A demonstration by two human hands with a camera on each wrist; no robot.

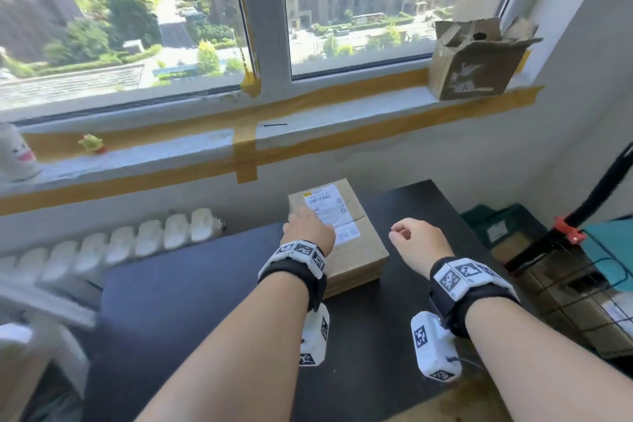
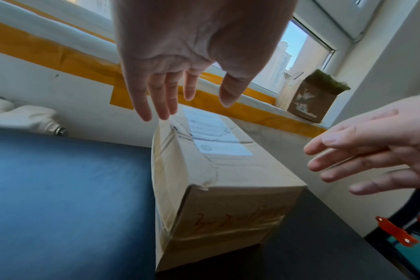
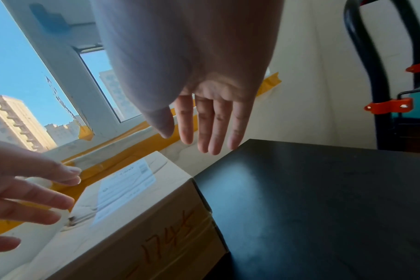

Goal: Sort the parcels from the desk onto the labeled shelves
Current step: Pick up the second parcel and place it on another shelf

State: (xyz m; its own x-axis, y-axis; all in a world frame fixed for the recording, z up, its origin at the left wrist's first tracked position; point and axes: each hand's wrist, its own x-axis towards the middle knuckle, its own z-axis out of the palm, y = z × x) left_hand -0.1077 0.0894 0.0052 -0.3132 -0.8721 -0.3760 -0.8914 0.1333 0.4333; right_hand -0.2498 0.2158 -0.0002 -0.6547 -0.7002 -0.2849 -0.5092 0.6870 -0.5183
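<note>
A brown cardboard parcel (image 1: 346, 240) with a white shipping label lies on the dark desk (image 1: 205, 301) near the wall. Red handwriting marks its near end (image 2: 237, 219). My left hand (image 1: 308, 229) hovers just above the parcel's left top edge with fingers straight and spread (image 2: 165, 102), holding nothing. My right hand (image 1: 416, 238) hangs in the air to the right of the parcel (image 3: 137, 199), fingers extended (image 3: 213, 128) over the desk corner, empty too. Whether either hand touches the box cannot be told.
A torn open cardboard box (image 1: 479, 62) sits on the window sill at the right. A white radiator (image 1: 137, 240) runs along the wall left of the desk. A black stand with an orange clamp (image 1: 568, 233) and a wire rack (image 1: 582, 291) stand to the right.
</note>
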